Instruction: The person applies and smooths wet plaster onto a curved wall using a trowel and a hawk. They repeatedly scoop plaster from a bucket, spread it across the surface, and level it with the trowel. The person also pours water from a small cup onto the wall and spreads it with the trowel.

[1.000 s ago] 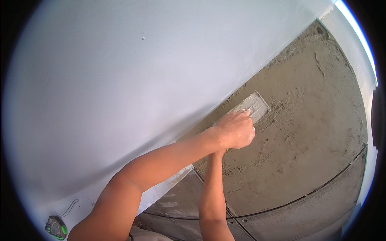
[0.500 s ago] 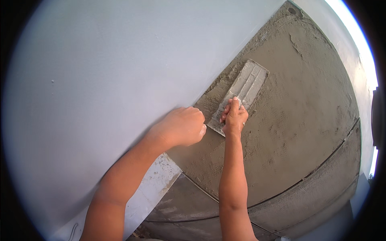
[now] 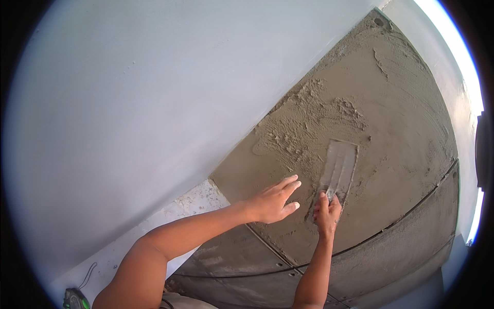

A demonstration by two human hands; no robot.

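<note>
My right hand (image 3: 328, 216) is closed around the grip of a rectangular plastering trowel (image 3: 341, 160). Its grey, mortar-smeared blade lies on a bed of wet mortar (image 3: 406, 134). To the left of it, my left hand (image 3: 271, 203) hovers over the mortar with fingers stretched and thumb apart, holding nothing. Pale dust or mortar marks its fingertips. Beyond the trowel, a rough, lumpy patch (image 3: 303, 126) runs along the wall side, while the mortar farther right is smoother. The trowel's near end is partly hidden behind my right hand.
A smooth pale wall (image 3: 128, 118) borders the mortar on the left. Dark grey slabs (image 3: 231, 255) with narrow joints lie nearer me and to the right. A white, speckled strip (image 3: 190, 203) follows the wall's foot, with a black and green tape measure (image 3: 76, 298) at lower left.
My right hand has drawn the trowel nearer and rightward, exposing rough mortar where it was. My left hand has opened from a closed shape and moved right and nearer.
</note>
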